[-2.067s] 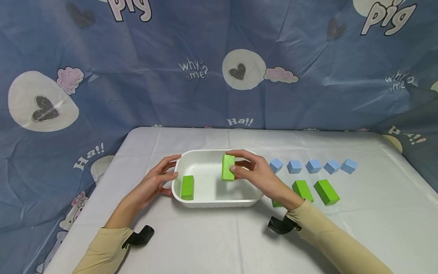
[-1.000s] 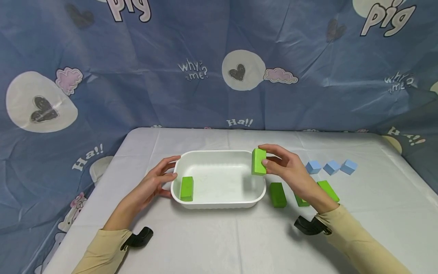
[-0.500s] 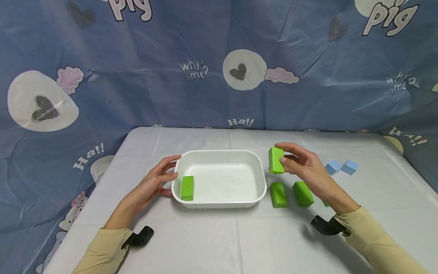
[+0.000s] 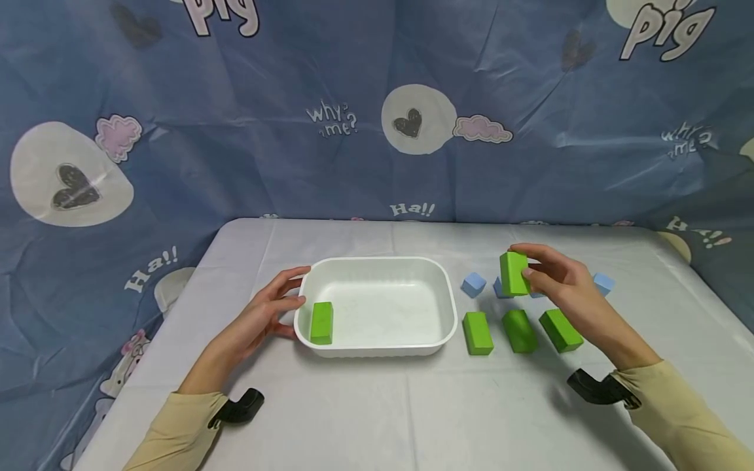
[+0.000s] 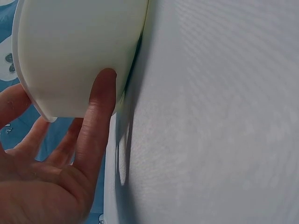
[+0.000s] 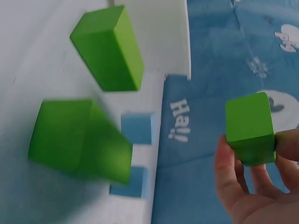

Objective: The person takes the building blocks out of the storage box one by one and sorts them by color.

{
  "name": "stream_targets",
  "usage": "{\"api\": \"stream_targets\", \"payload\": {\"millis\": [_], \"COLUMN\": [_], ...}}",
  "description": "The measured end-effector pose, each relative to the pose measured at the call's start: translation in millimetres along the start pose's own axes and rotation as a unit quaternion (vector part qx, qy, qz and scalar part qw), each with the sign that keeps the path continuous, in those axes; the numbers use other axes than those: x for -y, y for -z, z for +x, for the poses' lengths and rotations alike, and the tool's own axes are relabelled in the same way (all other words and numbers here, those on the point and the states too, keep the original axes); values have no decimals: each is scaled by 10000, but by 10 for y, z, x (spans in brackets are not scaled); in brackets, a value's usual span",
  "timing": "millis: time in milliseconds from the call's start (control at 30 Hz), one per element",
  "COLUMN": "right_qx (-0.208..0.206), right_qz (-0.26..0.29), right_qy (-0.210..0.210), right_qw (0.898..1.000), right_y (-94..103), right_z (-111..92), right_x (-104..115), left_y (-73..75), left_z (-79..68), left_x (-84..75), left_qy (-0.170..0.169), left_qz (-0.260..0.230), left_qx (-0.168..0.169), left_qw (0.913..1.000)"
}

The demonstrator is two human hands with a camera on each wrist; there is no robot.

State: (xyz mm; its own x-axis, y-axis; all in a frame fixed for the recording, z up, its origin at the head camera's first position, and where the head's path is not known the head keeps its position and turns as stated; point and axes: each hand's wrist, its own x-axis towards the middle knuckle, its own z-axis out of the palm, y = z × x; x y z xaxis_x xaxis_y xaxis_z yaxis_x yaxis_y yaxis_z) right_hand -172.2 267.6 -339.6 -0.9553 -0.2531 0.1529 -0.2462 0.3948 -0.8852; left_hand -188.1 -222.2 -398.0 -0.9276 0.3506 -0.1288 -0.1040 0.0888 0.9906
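Observation:
My right hand (image 4: 559, 278) pinches a green rectangular block (image 4: 514, 273) between thumb and fingers, up in the air right of the white tray (image 4: 383, 348). In the right wrist view the held block (image 6: 250, 119) shows end-on, the fingertips at its sides. My left hand (image 4: 271, 306) rests against the tray's left end with spread fingers. Seen from the left wrist, one extended finger (image 5: 102, 100) lies along the tray's outer wall. Another green block (image 4: 321, 322) stands inside the tray at its left side.
Three green blocks, left (image 4: 478, 333), middle (image 4: 520, 331) and right (image 4: 561, 330), lie in a row right of the tray. Behind them is a row of blue cubes (image 4: 474, 285), partly covered by my right hand and its block. A printed blue cloth (image 4: 330, 170) hangs at the back.
My right hand has carried the green block from over the tray to the right, past its rim and in front of the blue cubes. The left hand and tray have stayed put.

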Motion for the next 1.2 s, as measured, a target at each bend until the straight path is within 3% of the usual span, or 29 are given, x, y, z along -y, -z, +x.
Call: {"api": "stream_targets", "payload": {"millis": [400, 700, 867, 1200], "right_qx": [-207, -278, -260, -96], "right_qz": [-275, -804, -805, -1321], "right_qy": [-169, -199, -94, -111], "right_qw": [9993, 9962, 9964, 9911], "right_y": [312, 545, 648, 862], "right_z": [-146, -256, -312, -472], "right_x": [-162, -336, -426, -600], "left_y": [6, 8, 7, -3], "left_z": [4, -6, -12, 3], "left_x": [4, 6, 10, 5], "left_qy": [4, 46, 75, 67], "left_qz": [-2, 74, 70, 74], "left_qx": [10, -80, -104, -67], "left_qw": [10000, 9999, 9999, 9999]}}
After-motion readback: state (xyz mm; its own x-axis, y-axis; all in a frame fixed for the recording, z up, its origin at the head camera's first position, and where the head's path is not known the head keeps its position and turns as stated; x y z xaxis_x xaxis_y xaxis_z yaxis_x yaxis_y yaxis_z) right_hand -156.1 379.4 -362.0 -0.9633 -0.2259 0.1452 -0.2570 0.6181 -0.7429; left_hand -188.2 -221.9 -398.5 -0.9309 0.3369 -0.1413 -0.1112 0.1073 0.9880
